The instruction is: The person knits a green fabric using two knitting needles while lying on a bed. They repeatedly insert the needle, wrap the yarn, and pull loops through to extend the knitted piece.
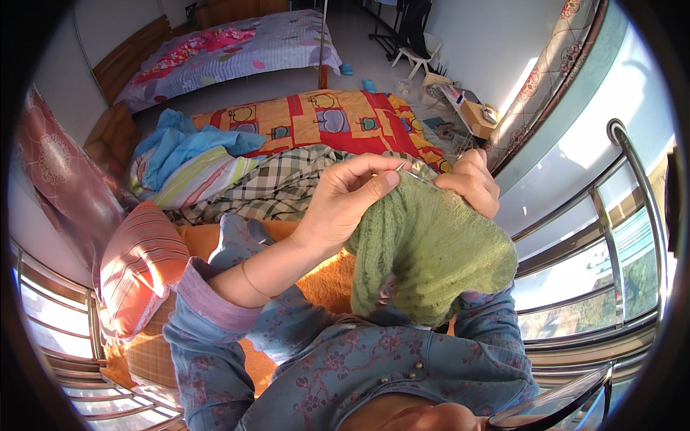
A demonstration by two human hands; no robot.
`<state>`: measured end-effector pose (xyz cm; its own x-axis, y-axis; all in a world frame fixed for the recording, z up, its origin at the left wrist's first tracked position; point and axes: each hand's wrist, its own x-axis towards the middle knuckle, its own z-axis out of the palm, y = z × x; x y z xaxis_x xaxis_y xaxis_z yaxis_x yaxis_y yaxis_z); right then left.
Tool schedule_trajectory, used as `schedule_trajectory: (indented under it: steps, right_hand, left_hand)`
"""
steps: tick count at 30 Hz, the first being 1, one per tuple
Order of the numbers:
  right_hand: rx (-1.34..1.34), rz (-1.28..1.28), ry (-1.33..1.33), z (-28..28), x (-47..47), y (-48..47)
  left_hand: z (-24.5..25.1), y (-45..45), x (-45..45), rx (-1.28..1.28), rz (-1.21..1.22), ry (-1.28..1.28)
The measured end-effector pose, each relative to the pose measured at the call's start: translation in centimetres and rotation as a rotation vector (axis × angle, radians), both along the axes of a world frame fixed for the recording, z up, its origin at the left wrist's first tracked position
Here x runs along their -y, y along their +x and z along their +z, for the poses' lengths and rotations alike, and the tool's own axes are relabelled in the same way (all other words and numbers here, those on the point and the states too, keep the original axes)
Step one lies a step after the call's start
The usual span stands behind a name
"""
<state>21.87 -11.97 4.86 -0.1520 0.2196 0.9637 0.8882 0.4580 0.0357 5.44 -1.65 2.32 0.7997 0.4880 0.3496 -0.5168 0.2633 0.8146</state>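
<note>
Green knitted fabric (431,242) hangs from both my hands over my lap, its upper edge on metal knitting needles (418,176). My left hand (353,191) pinches the fabric's top edge and a needle tip between thumb and index finger. On the other side, my right hand (470,180) is curled around a needle near the same edge, with thin needle ends or yarn showing above it. The needle tips sit close together between the hands. The fabric hides part of the right forearm.
Beyond my hands lie a plaid blanket (269,183), a blue cloth (188,137) and a red and orange quilt (334,118). A striped pillow (141,264) is at the left. Metal window rails (606,237) run along the right. A cardboard box (477,118) stands beyond the quilt.
</note>
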Motion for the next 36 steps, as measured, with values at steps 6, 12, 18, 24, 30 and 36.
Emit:
schedule_trajectory:
  steps: [6, 12, 18, 24, 30, 36]
  right_hand:
    - [0.063, -0.056, 0.023, -0.2, -0.4, 0.0]
    - [-0.055, 0.012, -0.388, 0.4, -0.9, -0.1]
    - [0.048, -0.111, -0.18, 0.9, -0.1, -0.3]
    - [0.013, -0.17, 0.012, -0.1, 0.4, -0.8]
    - [-0.091, -0.027, -0.105, 0.1, 0.7, -0.9]
    - [-0.126, 0.087, -0.11, -0.5, -0.6, -0.6]
  left_hand:
    - [0.0, -0.2, 0.0, 0.015, 0.019, -0.031]
    - [-0.4, 0.2, 0.5, -0.075, -0.029, -0.053]
    - [-0.4, 0.3, 0.2, -0.041, -0.055, -0.021]
    - [0.1, 0.3, 0.7, 0.016, 0.007, -0.058]
    - [-0.3, 0.2, 0.1, 0.036, -0.018, -0.041]
    - [-0.3, 0.1, 0.3, -0.099, -0.021, 0.056]
